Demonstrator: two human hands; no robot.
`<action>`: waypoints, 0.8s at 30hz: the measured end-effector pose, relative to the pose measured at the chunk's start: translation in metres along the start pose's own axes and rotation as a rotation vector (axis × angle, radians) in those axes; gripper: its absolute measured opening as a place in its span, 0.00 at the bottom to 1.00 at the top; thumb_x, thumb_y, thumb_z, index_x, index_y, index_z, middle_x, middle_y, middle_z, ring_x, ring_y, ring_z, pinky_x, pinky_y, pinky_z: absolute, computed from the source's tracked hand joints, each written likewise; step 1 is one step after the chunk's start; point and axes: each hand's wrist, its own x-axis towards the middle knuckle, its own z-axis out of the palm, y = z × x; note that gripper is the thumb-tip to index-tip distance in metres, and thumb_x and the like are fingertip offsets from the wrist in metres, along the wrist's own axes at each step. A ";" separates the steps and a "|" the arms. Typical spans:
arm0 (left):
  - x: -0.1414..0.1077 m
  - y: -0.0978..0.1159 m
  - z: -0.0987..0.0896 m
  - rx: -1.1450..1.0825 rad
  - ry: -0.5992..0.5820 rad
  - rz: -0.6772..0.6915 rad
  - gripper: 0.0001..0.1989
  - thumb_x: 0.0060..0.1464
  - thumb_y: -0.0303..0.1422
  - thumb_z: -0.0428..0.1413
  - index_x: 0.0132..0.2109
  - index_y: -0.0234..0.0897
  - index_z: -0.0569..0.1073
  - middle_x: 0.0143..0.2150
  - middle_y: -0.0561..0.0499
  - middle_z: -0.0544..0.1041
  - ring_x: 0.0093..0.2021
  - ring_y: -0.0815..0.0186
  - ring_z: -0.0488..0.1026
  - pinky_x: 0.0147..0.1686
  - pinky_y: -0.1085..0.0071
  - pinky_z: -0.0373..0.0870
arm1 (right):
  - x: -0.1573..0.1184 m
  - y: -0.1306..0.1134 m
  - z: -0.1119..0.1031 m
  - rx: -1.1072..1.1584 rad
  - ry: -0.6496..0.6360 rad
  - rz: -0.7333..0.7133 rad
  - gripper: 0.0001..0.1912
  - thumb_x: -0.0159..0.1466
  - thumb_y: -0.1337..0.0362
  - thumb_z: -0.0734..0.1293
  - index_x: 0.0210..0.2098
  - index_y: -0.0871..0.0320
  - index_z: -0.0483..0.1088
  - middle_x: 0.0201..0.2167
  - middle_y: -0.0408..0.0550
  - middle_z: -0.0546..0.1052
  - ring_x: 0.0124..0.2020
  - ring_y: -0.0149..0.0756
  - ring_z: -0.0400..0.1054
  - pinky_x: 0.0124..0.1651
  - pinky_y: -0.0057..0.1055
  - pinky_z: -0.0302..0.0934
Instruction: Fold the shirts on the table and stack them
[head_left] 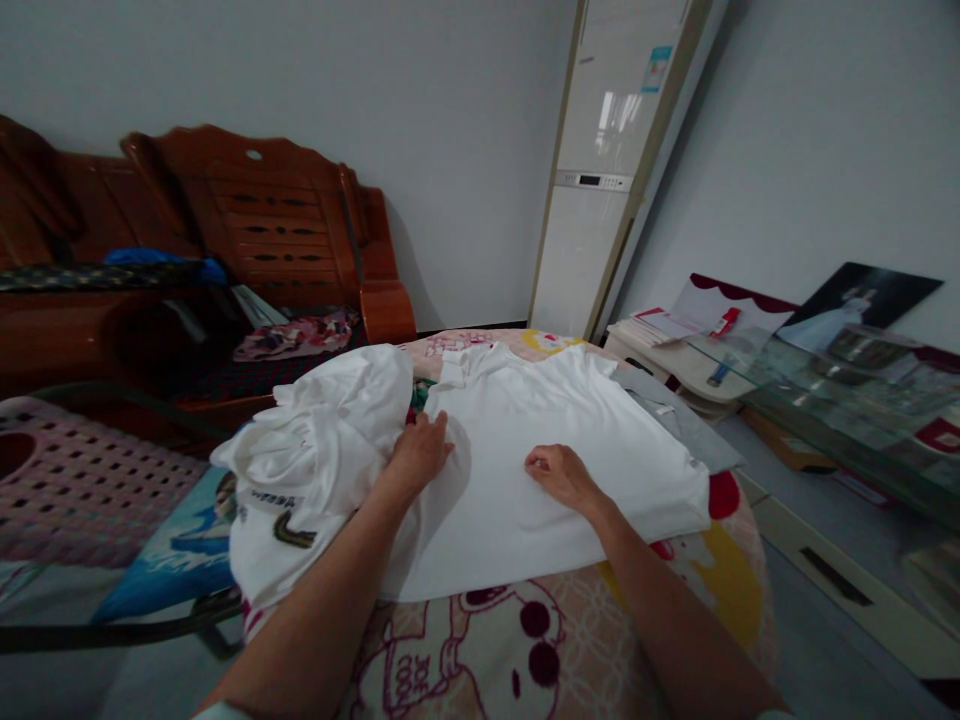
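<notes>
A white T-shirt [487, 510] lies spread out on the round table, its collar end at the far side and its hem toward me. My left hand [424, 450] rests at the shirt's left edge, fingers apart and pointing away from me. Over the middle of the shirt is my right hand [559, 475], its fingers curled in, with no cloth seen bunched in them. Left of the shirt sits a heap of crumpled white clothes [322, 440] with a dark print, close against my left forearm.
A patterned cloth [517, 650] covers the table. Folded grey clothing [682, 420] lies beside the shirt's right side. Around stand a wooden chair [277, 230], a pink woven basket [97, 490], a tall air conditioner [592, 180] and a glass-topped table [840, 400] with papers and bowls.
</notes>
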 end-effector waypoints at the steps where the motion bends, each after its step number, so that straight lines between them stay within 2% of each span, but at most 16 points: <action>1: 0.000 -0.001 -0.002 0.000 -0.039 -0.003 0.28 0.62 0.35 0.51 0.66 0.26 0.60 0.54 0.29 0.73 0.54 0.50 0.73 0.51 0.60 0.68 | 0.001 0.002 0.001 0.013 0.006 0.001 0.11 0.63 0.65 0.64 0.38 0.58 0.79 0.33 0.48 0.81 0.34 0.33 0.72 0.38 0.26 0.59; 4: 0.000 -0.008 -0.010 -0.037 -0.121 0.021 0.27 0.62 0.36 0.50 0.65 0.29 0.63 0.52 0.33 0.76 0.54 0.51 0.73 0.52 0.60 0.68 | 0.003 0.006 0.005 0.039 0.028 -0.002 0.10 0.62 0.66 0.65 0.36 0.58 0.79 0.32 0.48 0.81 0.33 0.33 0.72 0.36 0.26 0.58; 7: -0.001 -0.013 -0.020 -0.225 -0.213 0.122 0.20 0.58 0.36 0.54 0.55 0.35 0.73 0.50 0.40 0.79 0.50 0.54 0.76 0.51 0.64 0.69 | 0.004 0.006 0.006 0.051 0.040 -0.006 0.10 0.61 0.66 0.65 0.36 0.59 0.79 0.31 0.48 0.80 0.32 0.34 0.72 0.35 0.26 0.58; 9: -0.002 -0.013 -0.022 -0.442 -0.322 0.174 0.14 0.56 0.36 0.54 0.46 0.35 0.78 0.40 0.44 0.82 0.40 0.59 0.79 0.44 0.68 0.71 | 0.004 0.005 0.005 0.059 0.049 -0.007 0.10 0.61 0.66 0.65 0.35 0.59 0.79 0.29 0.48 0.80 0.31 0.34 0.71 0.35 0.27 0.58; 12: -0.001 -0.004 -0.014 -0.770 -0.478 0.160 0.13 0.54 0.38 0.54 0.37 0.34 0.78 0.27 0.48 0.79 0.26 0.63 0.76 0.30 0.71 0.71 | 0.002 0.003 0.004 0.133 0.045 -0.002 0.10 0.61 0.66 0.65 0.34 0.60 0.79 0.26 0.47 0.78 0.27 0.32 0.69 0.33 0.26 0.59; 15: 0.002 0.004 -0.003 -0.926 -0.557 0.177 0.13 0.49 0.40 0.57 0.35 0.33 0.77 0.25 0.49 0.77 0.25 0.65 0.75 0.26 0.73 0.69 | 0.000 -0.003 0.005 0.324 -0.011 0.014 0.13 0.62 0.65 0.64 0.40 0.61 0.78 0.23 0.45 0.75 0.23 0.30 0.67 0.28 0.25 0.58; 16: 0.004 0.005 -0.002 -0.943 -0.549 0.188 0.13 0.49 0.40 0.57 0.36 0.33 0.77 0.26 0.49 0.78 0.25 0.65 0.75 0.27 0.74 0.69 | -0.001 -0.006 0.006 0.387 -0.039 0.011 0.15 0.62 0.64 0.63 0.43 0.62 0.78 0.22 0.44 0.74 0.22 0.29 0.67 0.26 0.24 0.58; 18: 0.005 0.004 -0.004 -0.913 -0.454 0.184 0.13 0.50 0.38 0.55 0.37 0.33 0.77 0.27 0.50 0.78 0.25 0.67 0.74 0.27 0.74 0.68 | -0.003 -0.011 0.009 0.467 -0.093 -0.022 0.18 0.62 0.64 0.63 0.48 0.62 0.76 0.22 0.43 0.73 0.22 0.29 0.66 0.25 0.24 0.58; 21: 0.001 -0.002 -0.018 -0.662 -0.287 0.169 0.11 0.51 0.37 0.55 0.27 0.35 0.75 0.20 0.52 0.74 0.22 0.69 0.70 0.27 0.75 0.64 | -0.004 -0.018 0.016 0.474 -0.124 -0.093 0.17 0.61 0.65 0.64 0.46 0.63 0.77 0.23 0.44 0.74 0.23 0.29 0.66 0.26 0.23 0.59; 22: -0.001 -0.003 -0.022 -0.563 -0.290 0.178 0.13 0.51 0.37 0.55 0.23 0.36 0.73 0.18 0.52 0.72 0.20 0.69 0.68 0.27 0.74 0.63 | -0.004 -0.020 0.018 0.464 -0.122 -0.107 0.16 0.60 0.65 0.65 0.45 0.63 0.78 0.23 0.44 0.74 0.24 0.29 0.66 0.26 0.23 0.59; 24: -0.007 -0.003 -0.028 -0.432 -0.376 0.211 0.18 0.50 0.38 0.57 0.17 0.36 0.69 0.15 0.52 0.69 0.19 0.69 0.66 0.27 0.73 0.61 | -0.003 -0.021 0.021 0.464 -0.119 -0.107 0.14 0.59 0.66 0.65 0.42 0.64 0.78 0.22 0.44 0.73 0.24 0.29 0.66 0.25 0.23 0.59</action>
